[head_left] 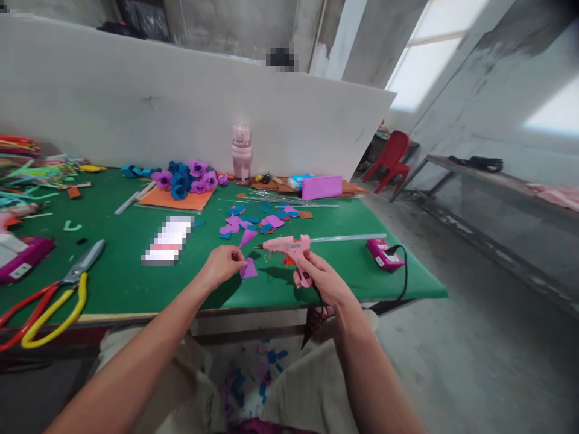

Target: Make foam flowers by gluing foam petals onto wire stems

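Note:
Between the fingertips of my left hand is pinched a purple paper cone, its narrow end toward the fingers. A loose purple paper piece lies on the table just right of those fingertips. My right hand is wrapped round the handle of a pink glue gun, whose nozzle points left at the cone without clearly touching it. A long clear glue stick sticks out of the gun's back. Beyond both hands, cut purple and blue paper pieces lie scattered.
Red-and-yellow-handled scissors lie at the left edge. Purple and blue paper flowers rest on orange sheets. A pink bottle stands against the white board. A magenta power box with a cable sits at right.

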Action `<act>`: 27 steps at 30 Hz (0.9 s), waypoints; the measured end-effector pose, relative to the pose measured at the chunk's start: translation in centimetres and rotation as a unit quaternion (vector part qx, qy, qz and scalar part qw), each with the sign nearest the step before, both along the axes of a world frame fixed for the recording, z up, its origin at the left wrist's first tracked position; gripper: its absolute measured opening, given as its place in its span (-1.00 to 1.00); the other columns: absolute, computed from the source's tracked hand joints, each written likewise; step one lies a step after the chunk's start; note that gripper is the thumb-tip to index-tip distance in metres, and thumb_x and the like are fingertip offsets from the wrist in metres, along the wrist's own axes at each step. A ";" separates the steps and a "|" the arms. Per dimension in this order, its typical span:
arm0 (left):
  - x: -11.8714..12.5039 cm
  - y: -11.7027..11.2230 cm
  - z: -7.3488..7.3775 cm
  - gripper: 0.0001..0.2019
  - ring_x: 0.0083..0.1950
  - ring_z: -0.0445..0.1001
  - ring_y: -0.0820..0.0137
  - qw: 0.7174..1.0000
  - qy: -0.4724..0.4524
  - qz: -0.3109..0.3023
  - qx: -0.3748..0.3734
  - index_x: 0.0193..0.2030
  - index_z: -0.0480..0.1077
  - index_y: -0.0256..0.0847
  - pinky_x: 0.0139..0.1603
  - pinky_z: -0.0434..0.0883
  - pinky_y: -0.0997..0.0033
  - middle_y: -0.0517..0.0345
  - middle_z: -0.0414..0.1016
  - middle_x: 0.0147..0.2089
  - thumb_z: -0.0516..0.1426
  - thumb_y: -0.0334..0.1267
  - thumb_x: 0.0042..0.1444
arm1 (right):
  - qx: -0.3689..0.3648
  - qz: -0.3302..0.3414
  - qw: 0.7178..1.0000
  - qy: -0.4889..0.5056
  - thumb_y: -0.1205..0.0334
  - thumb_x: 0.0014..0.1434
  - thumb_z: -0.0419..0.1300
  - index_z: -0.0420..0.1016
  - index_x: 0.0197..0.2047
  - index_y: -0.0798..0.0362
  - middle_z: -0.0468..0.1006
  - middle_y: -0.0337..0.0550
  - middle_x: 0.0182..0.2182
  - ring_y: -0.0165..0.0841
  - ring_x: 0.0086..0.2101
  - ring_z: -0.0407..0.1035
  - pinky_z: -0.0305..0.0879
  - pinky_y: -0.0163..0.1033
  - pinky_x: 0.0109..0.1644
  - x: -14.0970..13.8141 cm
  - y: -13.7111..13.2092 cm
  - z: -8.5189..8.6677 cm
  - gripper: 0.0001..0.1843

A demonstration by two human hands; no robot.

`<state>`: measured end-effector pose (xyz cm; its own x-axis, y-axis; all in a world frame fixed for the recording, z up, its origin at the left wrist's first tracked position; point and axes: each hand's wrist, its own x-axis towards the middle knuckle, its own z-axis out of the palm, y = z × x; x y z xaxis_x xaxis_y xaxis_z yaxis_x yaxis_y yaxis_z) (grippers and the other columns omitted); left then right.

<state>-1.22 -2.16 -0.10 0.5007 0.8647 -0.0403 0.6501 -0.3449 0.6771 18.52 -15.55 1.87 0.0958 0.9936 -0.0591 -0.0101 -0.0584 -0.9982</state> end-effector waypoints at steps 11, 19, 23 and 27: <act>0.3 -0.3 0.7 -0.90 -0.48 0.36 0.42 0.998 0.047 -0.019 0.023 -0.59 0.40 -0.23 -0.47 0.17 0.48 0.17 0.45 -0.54 0.12 -0.28 -0.16 | -0.028 0.030 0.990 -0.136 -0.06 0.12 0.01 0.31 -0.17 0.09 0.48 -0.21 -0.40 -0.54 -0.63 0.14 0.08 -0.39 -0.59 -0.8 -0.4 -0.1 -0.61; 0.4 -0.4 0.9 -0.90 -0.47 0.36 0.43 0.997 0.062 -0.024 0.032 -0.57 0.42 -0.24 -0.45 0.17 0.48 0.16 0.46 -0.53 0.11 -0.30 -0.15 | -0.027 0.035 0.972 -0.231 -0.02 0.17 -0.03 0.33 -0.30 0.08 0.26 -0.33 -0.63 -0.49 -0.62 0.12 0.04 -0.39 -0.56 -1.2 -1.0 1.1 -0.67; 0.4 -0.4 0.8 -0.90 -0.48 0.35 0.43 0.997 0.060 -0.030 0.038 -0.58 0.41 -0.23 -0.46 0.16 0.48 0.16 0.46 -0.54 0.11 -0.30 -0.15 | 0.003 0.049 0.961 -0.274 0.02 0.19 -0.05 0.36 -0.26 0.08 0.31 -0.28 -0.60 -0.44 -0.54 0.21 0.11 -0.38 -0.48 -1.3 -1.0 0.9 -0.68; 0.3 -0.3 0.5 -0.90 -0.49 0.35 0.43 0.997 0.053 -0.035 0.040 -0.58 0.40 -0.23 -0.48 0.14 0.49 0.16 0.46 -0.54 0.10 -0.31 -0.15 | 0.029 0.049 0.947 -0.316 0.06 0.21 -0.08 0.37 -0.22 0.08 0.41 -0.20 -0.50 -0.39 -0.45 0.28 0.17 -0.34 -0.37 -1.6 -0.9 0.5 -0.68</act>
<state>-0.89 -2.46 0.44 0.5566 0.8303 -0.0280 0.6888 -0.4424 0.5744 16.91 -16.46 2.40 0.0011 0.9994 0.0333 0.5934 0.0261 -0.8045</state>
